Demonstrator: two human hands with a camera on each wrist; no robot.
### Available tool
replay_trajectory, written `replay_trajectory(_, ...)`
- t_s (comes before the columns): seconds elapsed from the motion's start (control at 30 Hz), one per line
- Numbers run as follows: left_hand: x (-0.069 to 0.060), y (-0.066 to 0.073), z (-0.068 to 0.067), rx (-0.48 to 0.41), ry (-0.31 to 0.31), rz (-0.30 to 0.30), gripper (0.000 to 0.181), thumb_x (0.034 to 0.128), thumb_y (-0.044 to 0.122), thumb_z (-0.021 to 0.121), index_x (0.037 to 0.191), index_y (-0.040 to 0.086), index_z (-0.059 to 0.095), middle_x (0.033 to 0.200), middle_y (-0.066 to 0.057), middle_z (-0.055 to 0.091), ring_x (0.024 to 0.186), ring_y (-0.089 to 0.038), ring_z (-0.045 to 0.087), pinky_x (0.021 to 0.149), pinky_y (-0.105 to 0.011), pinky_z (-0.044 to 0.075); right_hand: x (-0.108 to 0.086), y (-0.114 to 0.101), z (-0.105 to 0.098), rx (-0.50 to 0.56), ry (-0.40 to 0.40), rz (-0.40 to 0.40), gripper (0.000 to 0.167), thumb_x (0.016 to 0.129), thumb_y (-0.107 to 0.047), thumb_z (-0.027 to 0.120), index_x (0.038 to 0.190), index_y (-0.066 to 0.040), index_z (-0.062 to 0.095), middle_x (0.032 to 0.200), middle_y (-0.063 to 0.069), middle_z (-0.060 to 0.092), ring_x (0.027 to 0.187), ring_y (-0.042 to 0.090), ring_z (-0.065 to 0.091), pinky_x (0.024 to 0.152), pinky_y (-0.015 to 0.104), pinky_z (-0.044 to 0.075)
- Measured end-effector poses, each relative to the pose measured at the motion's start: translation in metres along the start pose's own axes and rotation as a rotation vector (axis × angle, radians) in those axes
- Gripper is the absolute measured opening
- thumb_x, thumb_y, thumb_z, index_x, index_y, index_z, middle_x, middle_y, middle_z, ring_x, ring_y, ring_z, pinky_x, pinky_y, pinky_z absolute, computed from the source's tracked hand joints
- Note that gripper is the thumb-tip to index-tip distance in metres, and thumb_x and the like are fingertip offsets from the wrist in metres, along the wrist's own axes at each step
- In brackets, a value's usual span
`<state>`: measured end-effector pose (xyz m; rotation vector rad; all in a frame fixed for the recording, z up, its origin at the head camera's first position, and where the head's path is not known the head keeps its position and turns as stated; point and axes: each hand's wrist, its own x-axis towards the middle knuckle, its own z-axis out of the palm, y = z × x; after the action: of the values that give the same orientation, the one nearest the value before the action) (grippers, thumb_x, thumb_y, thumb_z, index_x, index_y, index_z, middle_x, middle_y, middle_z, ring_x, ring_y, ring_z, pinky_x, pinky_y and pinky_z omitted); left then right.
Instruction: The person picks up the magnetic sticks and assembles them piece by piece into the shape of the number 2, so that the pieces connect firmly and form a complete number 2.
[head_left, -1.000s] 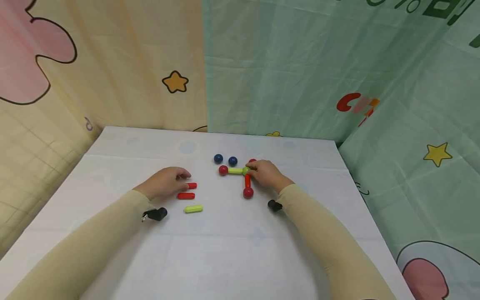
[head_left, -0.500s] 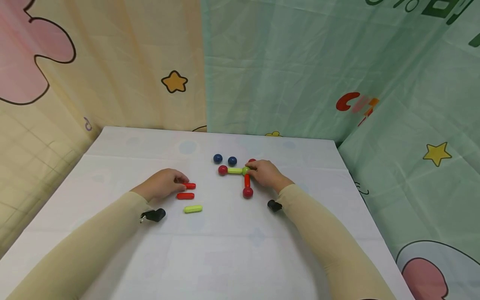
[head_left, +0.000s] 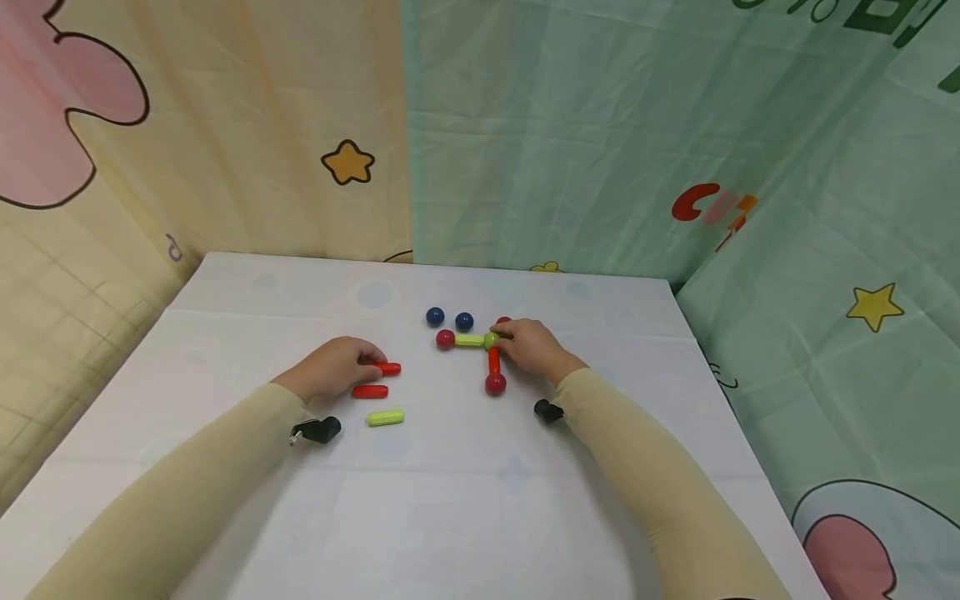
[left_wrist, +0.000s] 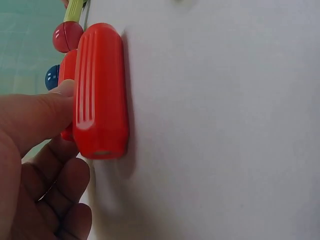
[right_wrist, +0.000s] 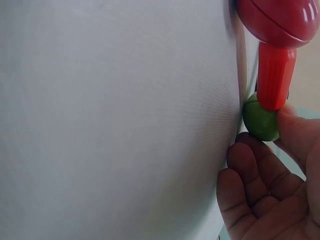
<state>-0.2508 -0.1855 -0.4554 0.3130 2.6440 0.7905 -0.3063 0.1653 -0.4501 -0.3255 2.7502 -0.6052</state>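
My left hand (head_left: 341, 367) pinches a red rod (head_left: 389, 368) between thumb and fingers, just above the table. A second red rod (left_wrist: 102, 95) lies nearer and fills the front of the left wrist view, partly hiding the pinched one. Below it lies a yellow-green rod (head_left: 386, 417). My right hand (head_left: 534, 346) pinches a green ball (right_wrist: 261, 120), the joint of a small construction. From that ball a yellow-green rod (head_left: 470, 341) runs left to a red ball (head_left: 446, 339). A red rod (head_left: 494, 361) runs toward me to another red ball (head_left: 495, 384). A further red ball (head_left: 504, 320) shows behind my fingers.
Two dark blue balls (head_left: 435, 317) sit just behind the construction on the white-covered table (head_left: 450, 517). Patterned curtains (head_left: 540, 150) hang behind the table and at its sides. Black wrist cameras (head_left: 318, 430) hang below both sleeves.
My left fingers have closed on the upper red rod and carried it slightly to the right, toward the construction. My right hand and the construction have stayed put.
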Motion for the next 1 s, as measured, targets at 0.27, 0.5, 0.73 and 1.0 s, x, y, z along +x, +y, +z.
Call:
replay_trajectory(0.27, 0.007, 0.016, 0.006, 0.012, -0.014, 0.017, 0.028, 0.1008, 0.026, 0.070, 0.128, 0.019, 0.074, 0.125, -0.007, 0.069, 0.111, -0.027, 0.057, 0.096, -0.040, 0.051, 0.002, 0.000, 0.001, 0.000, 0.008, 0.005, 0.044, 0.107, -0.026, 0.063, 0.150, -0.021, 0.061, 0.147, 0.006, 0.064, 0.139, 0.031, 0.055, 0.121, 0.049, 0.043)
replay_trajectory(0.5, 0.010, 0.022, 0.009, 0.007, -0.019, 0.007, 0.029, 0.1010, 0.025, 0.070, 0.130, 0.020, 0.073, 0.129, -0.008, 0.067, 0.112, -0.026, 0.057, 0.093, -0.038, 0.053, 0.002, -0.002, 0.001, -0.002, 0.012, 0.003, 0.044, 0.106, -0.025, 0.064, 0.150, -0.021, 0.061, 0.147, 0.006, 0.064, 0.139, 0.031, 0.055, 0.121, 0.049, 0.043)
replay_trajectory(0.73, 0.013, 0.025, 0.013, -0.008, -0.016, 0.047, 0.027, 0.1005, 0.025, 0.071, 0.127, 0.021, 0.075, 0.122, -0.005, 0.069, 0.109, -0.025, 0.058, 0.091, -0.036, 0.051, 0.002, -0.001, 0.001, -0.002, 0.008, 0.009, 0.043, 0.107, -0.025, 0.063, 0.150, -0.021, 0.061, 0.147, 0.006, 0.064, 0.137, 0.031, 0.055, 0.121, 0.049, 0.043)
replay_trajectory(1.0, 0.013, 0.033, 0.016, -0.013, -0.012, 0.074, 0.023, 0.1009, 0.026, 0.071, 0.123, 0.022, 0.076, 0.119, -0.003, 0.069, 0.106, -0.023, 0.058, 0.090, -0.035, 0.051, 0.001, -0.001, 0.001, -0.005, 0.003, 0.015, 0.044, 0.106, -0.026, 0.064, 0.150, -0.022, 0.060, 0.147, 0.007, 0.064, 0.138, 0.031, 0.055, 0.120, 0.048, 0.045)
